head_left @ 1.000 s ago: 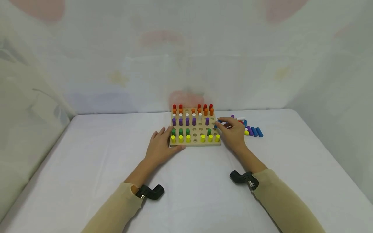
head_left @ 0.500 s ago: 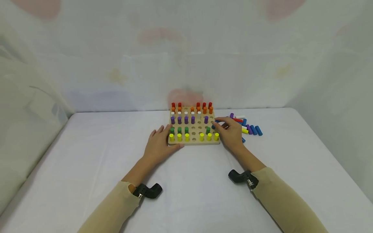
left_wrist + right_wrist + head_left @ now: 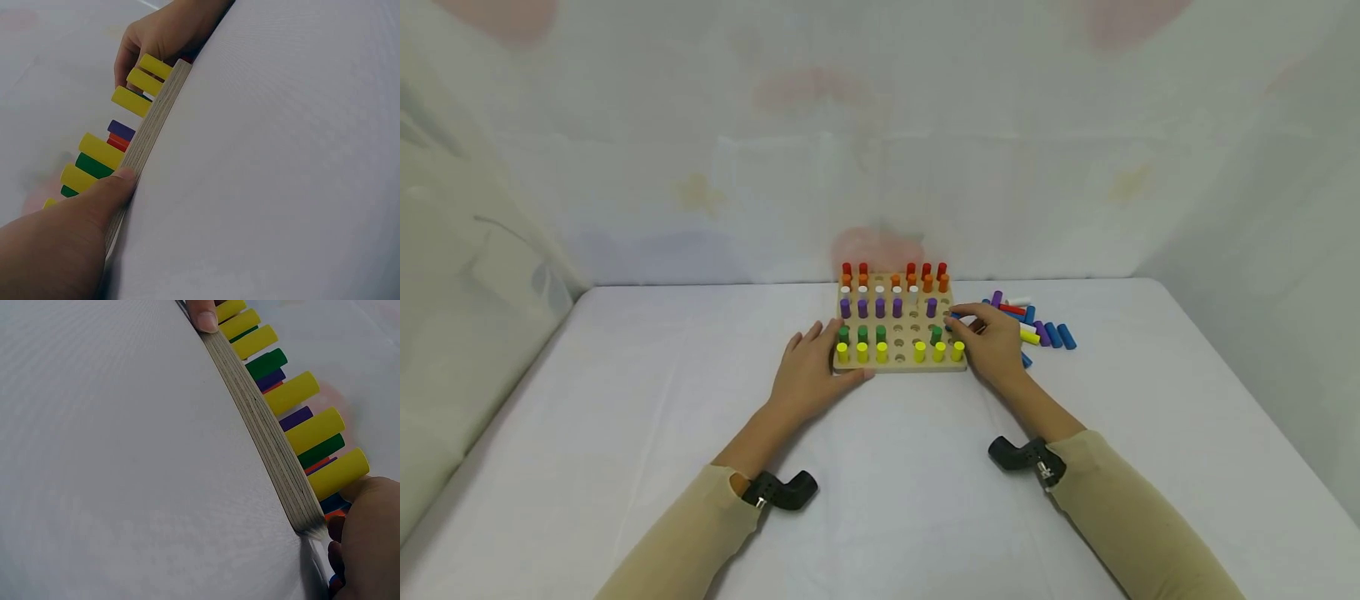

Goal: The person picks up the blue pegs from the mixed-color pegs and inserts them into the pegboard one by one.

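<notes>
White cloth covers the worktop [image 3: 625, 433] and pale sheeting hangs behind it. Near the far edge, about midway along, sits the pegboard [image 3: 898, 363], its rows of red, orange, white, purple, green and yellow pegs only partly filled; several middle holes [image 3: 914, 328] gape. The left hand [image 3: 808, 375] lies spread and flat at the board's near left corner, thumb [image 3: 115, 187] pressed against the plywood edge. The right hand [image 3: 996, 342] is at the board's right edge, fingers curled, pinching a blue peg [image 3: 955, 317] just over the rightmost column. Loose pegs [image 3: 1045, 333] lie scattered toward the far right corner.

Risks, as I judge them: the blue peg is gripped low and close to its neighbours, so a slanted approach could catch the hole's lip and jam, or knock the green peg [image 3: 936, 336] and yellow peg [image 3: 957, 351] beside it. The wrist views show the board bearing only on soft cloth; a hard push could slide or tip it if the left thumb eases off. Round loose pegs may roll when the palm brushes them.
</notes>
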